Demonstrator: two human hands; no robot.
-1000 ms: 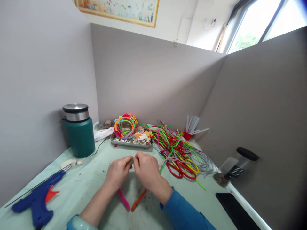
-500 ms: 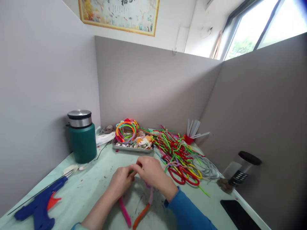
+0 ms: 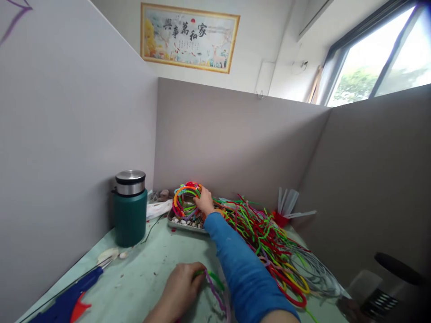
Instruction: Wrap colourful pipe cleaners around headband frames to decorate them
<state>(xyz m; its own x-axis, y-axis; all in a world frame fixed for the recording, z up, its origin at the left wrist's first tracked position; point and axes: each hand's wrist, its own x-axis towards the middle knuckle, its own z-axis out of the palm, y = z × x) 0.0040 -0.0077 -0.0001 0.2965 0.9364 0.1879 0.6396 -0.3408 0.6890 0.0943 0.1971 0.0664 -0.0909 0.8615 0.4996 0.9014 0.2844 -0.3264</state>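
My left hand (image 3: pixel 186 285) is low in the middle, its thumb and fingers closed on a pipe-cleaner band with purple (image 3: pixel 215 289) and green parts; its lower end leaves the picture. My right hand (image 3: pixel 205 202) is stretched forward over the metal tray (image 3: pixel 185 226), fingers curled at the right side of a stack of colourful pipe-cleaner rings (image 3: pixel 180 195). Its fingertips are partly hidden among the rings. Small shells (image 3: pixel 183 221) lie in the tray below them.
A heap of loose pipe cleaners (image 3: pixel 259 229) spreads right of my sleeve, with clear sticks in a red cup (image 3: pixel 281 219) behind. At left stand a green flask (image 3: pixel 130 220) and a blue glue gun (image 3: pixel 74 291). Grey partitions (image 3: pixel 235 139) enclose the table.
My right hand has left my left hand and reached forward to the rings in the tray. My left hand keeps the band, now lower in view. The camera has tilted up.
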